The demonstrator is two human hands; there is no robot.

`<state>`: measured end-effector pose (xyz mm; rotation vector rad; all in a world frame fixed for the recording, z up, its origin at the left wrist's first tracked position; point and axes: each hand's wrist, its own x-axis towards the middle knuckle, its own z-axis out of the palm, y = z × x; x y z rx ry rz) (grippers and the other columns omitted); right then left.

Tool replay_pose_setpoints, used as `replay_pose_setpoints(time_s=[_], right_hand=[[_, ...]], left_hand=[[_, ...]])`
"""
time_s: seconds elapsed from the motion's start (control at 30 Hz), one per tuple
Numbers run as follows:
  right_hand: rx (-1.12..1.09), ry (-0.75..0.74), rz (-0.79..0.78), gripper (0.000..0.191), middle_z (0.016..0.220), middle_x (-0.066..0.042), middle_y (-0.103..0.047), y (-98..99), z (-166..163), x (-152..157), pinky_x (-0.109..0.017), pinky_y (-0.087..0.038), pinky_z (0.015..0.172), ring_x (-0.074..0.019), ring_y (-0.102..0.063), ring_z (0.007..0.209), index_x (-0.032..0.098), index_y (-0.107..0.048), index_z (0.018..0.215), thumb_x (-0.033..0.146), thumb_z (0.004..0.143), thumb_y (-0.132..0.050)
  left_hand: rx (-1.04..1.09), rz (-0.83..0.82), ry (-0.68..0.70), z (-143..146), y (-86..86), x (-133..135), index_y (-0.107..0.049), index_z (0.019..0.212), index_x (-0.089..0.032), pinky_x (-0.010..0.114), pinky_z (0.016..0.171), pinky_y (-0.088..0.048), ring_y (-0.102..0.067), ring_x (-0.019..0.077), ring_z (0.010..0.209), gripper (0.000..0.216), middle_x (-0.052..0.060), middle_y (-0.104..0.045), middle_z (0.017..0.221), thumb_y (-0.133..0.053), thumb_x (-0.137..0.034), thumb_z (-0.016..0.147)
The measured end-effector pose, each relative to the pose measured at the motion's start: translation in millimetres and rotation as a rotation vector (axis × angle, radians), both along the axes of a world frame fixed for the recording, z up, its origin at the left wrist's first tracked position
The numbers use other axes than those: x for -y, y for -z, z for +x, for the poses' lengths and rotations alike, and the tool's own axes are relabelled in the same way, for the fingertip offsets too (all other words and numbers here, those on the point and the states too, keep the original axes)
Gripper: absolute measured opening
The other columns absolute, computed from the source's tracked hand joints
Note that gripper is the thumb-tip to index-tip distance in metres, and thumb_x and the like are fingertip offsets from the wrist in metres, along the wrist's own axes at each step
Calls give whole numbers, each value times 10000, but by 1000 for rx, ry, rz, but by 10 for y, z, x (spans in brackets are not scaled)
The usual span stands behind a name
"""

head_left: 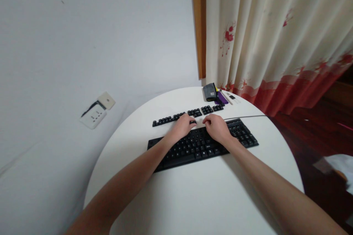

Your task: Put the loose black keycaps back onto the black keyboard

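Observation:
A black keyboard (193, 147) lies on a white round table (176, 198), partly covered by my hands and forearms. My left hand (183, 125) is over its back edge, thumb and index finger closed on a small black keycap (193, 122). To its right, my right hand (216, 126) is curled above the back of the keyboard, its fingertips pinched together. Whatever those fingertips hold, if anything, is too small to make out. Behind both hands runs a row of loose black keycaps (167, 120), set out in groups.
At the back of the table lie a grey pouch (210, 91), a purple item (221, 98) and a thin light stick (226, 97). The keyboard's cable (246, 116) runs to the right edge. A wall socket (93, 116) is at left, a curtain (264, 44) at right.

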<state>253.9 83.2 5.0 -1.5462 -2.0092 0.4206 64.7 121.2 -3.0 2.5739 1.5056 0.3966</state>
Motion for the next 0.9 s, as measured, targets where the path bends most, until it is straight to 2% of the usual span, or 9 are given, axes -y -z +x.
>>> replay_pose_setpoints(time_s=[0.07,0.17,0.3,0.4,0.57,0.67,0.77,0.9], right_hand=[[-12,0,-6,287,927,-68,-723,16,8,-6,-259,-420,853,-184,-637,901,180,-730,848,108,842,-453],[-83,-19,7,245,909,-66,-718,33,5,-10,-269,-428,841,-179,-632,871,172,-718,862,101,826,-485],[-351,-209,-18,122,848,-37,-687,29,-53,-1,-253,-455,723,-148,-607,749,162,-667,896,220,839,-576],[-544,-324,-97,142,810,-11,-656,44,-117,14,-245,-460,678,-136,-591,722,166,-624,843,303,809,-638],[-685,-354,-178,153,723,19,-610,105,-168,26,-254,-453,661,-125,-554,667,168,-603,789,276,734,-696],[-705,-365,-230,145,722,19,-608,108,-169,27,-251,-455,653,-123,-556,659,168,-607,790,262,720,-693],[-685,-357,-285,147,723,14,-614,85,-168,33,-245,-456,636,-122,-559,655,166,-610,797,277,731,-680],[-658,-386,-320,133,708,8,-625,53,-171,54,-246,-459,626,-128,-574,655,164,-610,811,278,761,-655]], left_hand=[[11,-4,18,10,-27,12,-763,838,-200,330,825,-485,-631,226,838,108,56,-663,770,-662,-239,844],[34,4,26,-10,-95,65,-767,849,-202,322,787,-485,-622,213,801,116,55,-657,766,-655,-232,852],[202,17,67,-56,-229,269,-755,983,-235,308,761,-490,-611,187,800,164,48,-662,860,-635,-231,871],[339,-14,49,-77,-285,458,-747,1012,-240,296,729,-502,-604,166,773,182,40,-654,888,-623,-226,879],[473,-15,38,-101,-186,602,-737,1028,-232,290,705,-515,-596,157,771,195,36,-648,894,-637,-303,877],[507,1,22,-113,-111,630,-738,1018,-227,298,722,-532,-599,155,776,185,35,-642,903,-655,-290,865],[533,-12,6,-118,-92,684,-731,1042,-224,310,787,-549,-619,171,871,204,46,-641,972,-667,-247,851],[523,-29,3,-120,-114,755,-739,1025,-229,333,898,-530,-625,176,966,217,52,-660,1036,-573,-172,897]])
